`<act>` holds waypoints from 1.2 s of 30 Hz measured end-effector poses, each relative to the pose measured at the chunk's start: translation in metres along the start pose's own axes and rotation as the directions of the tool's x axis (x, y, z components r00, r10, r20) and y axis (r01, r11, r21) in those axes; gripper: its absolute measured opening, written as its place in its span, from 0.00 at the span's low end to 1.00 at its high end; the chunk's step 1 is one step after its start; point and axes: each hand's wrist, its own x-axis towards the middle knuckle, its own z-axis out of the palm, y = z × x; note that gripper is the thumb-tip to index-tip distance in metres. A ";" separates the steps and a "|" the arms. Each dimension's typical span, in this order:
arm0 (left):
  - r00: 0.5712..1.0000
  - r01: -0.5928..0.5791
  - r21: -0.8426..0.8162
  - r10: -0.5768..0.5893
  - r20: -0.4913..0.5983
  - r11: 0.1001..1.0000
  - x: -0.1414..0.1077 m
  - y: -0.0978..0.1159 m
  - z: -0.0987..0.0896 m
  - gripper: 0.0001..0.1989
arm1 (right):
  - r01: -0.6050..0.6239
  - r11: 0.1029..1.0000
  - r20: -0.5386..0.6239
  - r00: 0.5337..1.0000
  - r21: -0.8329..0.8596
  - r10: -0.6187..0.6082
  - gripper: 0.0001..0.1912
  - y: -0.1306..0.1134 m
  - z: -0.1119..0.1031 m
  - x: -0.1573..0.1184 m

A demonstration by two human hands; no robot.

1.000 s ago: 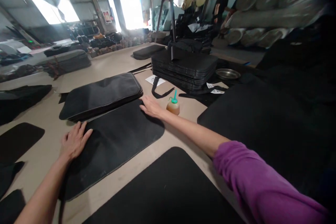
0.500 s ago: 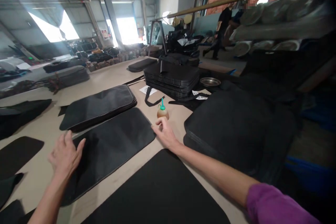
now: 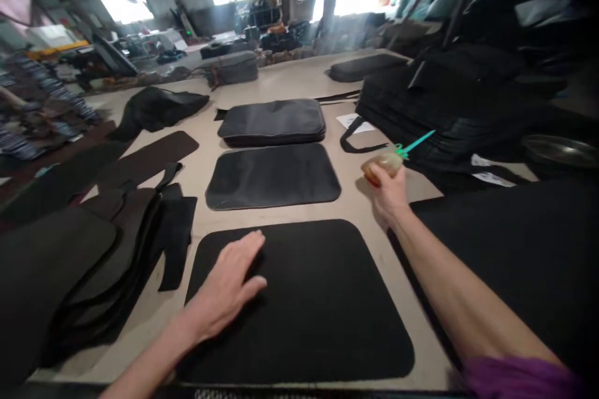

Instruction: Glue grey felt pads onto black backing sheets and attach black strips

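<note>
The near edge of the table [image 3: 290, 81] runs along the bottom of my view, and the large black rounded pad [image 3: 322, 318] sits just short of it, with narrow strips of tan surface along both sides. My left hand [image 3: 229, 283] lies on that pad, its fingers [image 3: 253, 246] spread flat and loose. My right hand [image 3: 388, 196] is off the pad, just beyond its far right corner, with its fingers wrapped around a squeeze bottle [image 3: 381, 165]. The bottle is tipped on its side, its teal nozzle [image 3: 416, 143] pointing right toward a stack of black panels [image 3: 449, 106]. Amber contents show through its wall, though I cannot tell how full it is. Farther along the table lie a single black pad [image 3: 272, 176] and a thicker black pad [image 3: 271, 121], with a black strap loop [image 3: 350, 140] to their right. At the far right sits a steel dish [image 3: 559, 151]; I cannot see into it.
</note>
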 end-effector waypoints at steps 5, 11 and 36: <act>0.980 -0.174 0.199 0.150 0.130 0.964 -0.055 0.027 0.050 0.46 | -0.144 0.983 0.548 0.835 0.115 0.058 0.33 -0.048 -0.023 -0.057; 0.990 -0.138 0.243 0.129 0.050 0.960 -0.063 0.025 0.073 0.42 | -0.127 0.989 0.817 0.576 0.074 0.013 0.32 -0.112 0.008 -0.164; 0.996 0.044 0.104 -0.034 -0.087 0.994 -0.076 0.041 0.101 0.49 | 0.172 0.967 0.948 0.225 0.187 -0.224 0.33 -0.172 0.088 -0.287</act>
